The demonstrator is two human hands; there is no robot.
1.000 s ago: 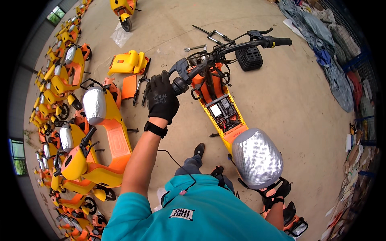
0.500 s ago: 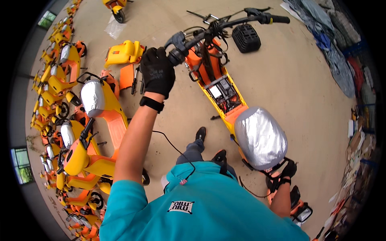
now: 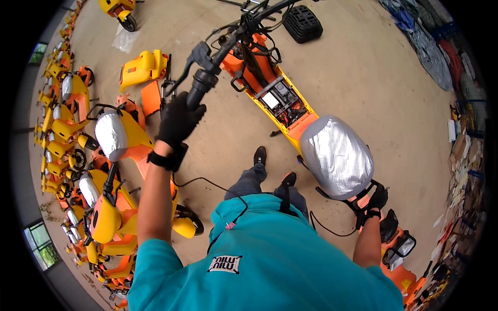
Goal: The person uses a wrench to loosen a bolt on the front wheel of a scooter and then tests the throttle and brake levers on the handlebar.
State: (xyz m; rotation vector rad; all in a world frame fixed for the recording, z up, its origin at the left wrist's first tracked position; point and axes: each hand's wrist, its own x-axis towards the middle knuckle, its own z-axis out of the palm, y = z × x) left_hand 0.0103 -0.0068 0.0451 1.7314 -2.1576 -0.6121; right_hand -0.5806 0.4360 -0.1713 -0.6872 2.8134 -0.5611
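An electric scooter stands in front of me, with an orange and yellow frame and an open floor bay (image 3: pixel 285 101) showing a white-labelled part, dark modules and wires. My left hand (image 3: pixel 180 120), in a black glove, is closed round the outer end of the black handlebar grip (image 3: pixel 202 85). A brake lever (image 3: pixel 184 78) juts out beside that grip. Silvery ribbed wrap covers the seat (image 3: pixel 337 157). Behind the seat, my gloved right hand (image 3: pixel 378 197) is closed on the black rear rack (image 3: pixel 363 199); its fingers are partly hidden.
Rows of yellow and orange scooters (image 3: pixel 106 217) stand close on my left. Yellow body panels (image 3: pixel 144 67) and an orange panel (image 3: pixel 151 97) lie on the floor. A black slatted basket (image 3: pixel 303 24) sits beyond the handlebar. Grey sheeting (image 3: pixel 423 49) and piled scraps line the right side.
The handlebar's left end has come nearer and leftward, and my left hand has slid to the grip's outer end. My right hand stays on the rack. The view has shifted slightly.
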